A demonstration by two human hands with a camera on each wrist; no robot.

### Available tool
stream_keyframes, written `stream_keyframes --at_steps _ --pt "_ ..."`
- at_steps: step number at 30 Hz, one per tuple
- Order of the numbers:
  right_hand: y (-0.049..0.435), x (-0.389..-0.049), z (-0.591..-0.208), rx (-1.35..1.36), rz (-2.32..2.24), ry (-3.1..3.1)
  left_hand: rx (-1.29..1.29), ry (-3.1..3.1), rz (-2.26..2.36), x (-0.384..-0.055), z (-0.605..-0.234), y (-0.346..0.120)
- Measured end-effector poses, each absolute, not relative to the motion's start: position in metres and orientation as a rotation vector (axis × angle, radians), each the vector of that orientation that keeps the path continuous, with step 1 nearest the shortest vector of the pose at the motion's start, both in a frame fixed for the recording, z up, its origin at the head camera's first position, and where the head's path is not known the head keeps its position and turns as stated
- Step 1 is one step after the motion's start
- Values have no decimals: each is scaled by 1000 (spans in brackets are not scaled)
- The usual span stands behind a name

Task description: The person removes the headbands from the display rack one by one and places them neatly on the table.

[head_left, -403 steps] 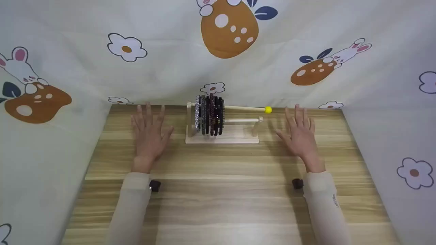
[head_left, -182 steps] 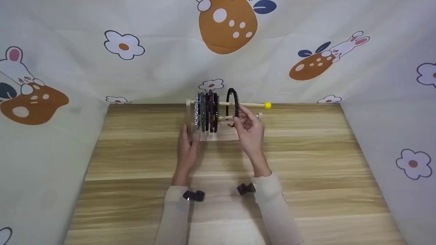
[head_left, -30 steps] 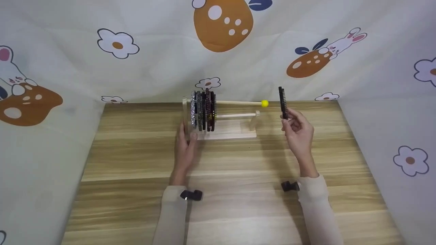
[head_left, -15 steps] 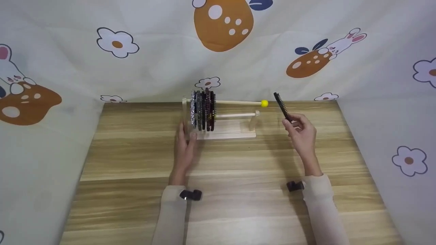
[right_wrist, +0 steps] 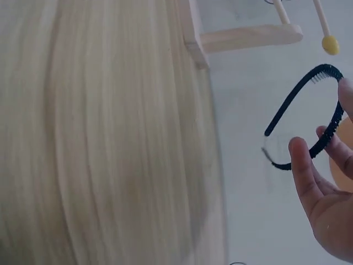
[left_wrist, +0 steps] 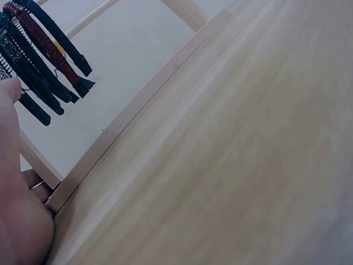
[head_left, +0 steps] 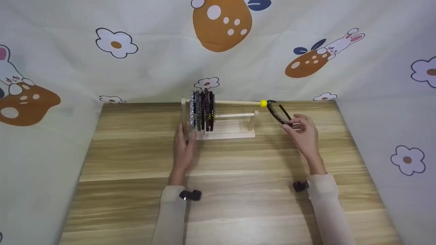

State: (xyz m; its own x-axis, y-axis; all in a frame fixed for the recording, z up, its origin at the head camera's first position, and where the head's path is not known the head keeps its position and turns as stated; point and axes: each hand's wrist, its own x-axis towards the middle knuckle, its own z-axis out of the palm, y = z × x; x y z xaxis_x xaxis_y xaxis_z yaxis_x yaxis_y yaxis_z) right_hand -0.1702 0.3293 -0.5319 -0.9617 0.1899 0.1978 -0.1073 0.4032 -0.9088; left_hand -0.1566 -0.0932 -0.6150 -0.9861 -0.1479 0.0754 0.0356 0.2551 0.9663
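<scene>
Between thumb and fingers, my right hand (head_left: 305, 137) pinches a black headband (head_left: 277, 115) with comb teeth along its inner side. The headband is off the stand, just right of the yellow ball (head_left: 263, 103) on the upper rod's end; whether they touch I cannot tell. In the right wrist view the black headband (right_wrist: 292, 99) shows as an open loop. My left hand (head_left: 184, 151) grips the left end of the wooden stand (head_left: 228, 135), thumb in front and fingers around the outside. Several dark and glittery headbands (head_left: 204, 110) hang close together at the stand's left end.
The stand rests near the back edge of the wood-grain table (head_left: 218, 190). A pale printed cloth (head_left: 163, 64) rises behind it and along both sides. The lower rod (head_left: 235, 115) ends at a short right-hand upright (head_left: 252, 121).
Earlier the right hand drew the black headband rightward off the rods. Over the last second it has turned and tilted it, so the loop now shows. The left hand stays on the stand.
</scene>
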Motion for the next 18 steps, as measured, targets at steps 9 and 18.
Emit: stream_keyframes --at_steps 9,18 --pt "346 -173 -553 8 1531 -2543 74 -2339 -1807 -158 -617 -92" --pt "353 -180 -558 82 1469 -2649 80 -2341 -1827 -157 -615 -92"
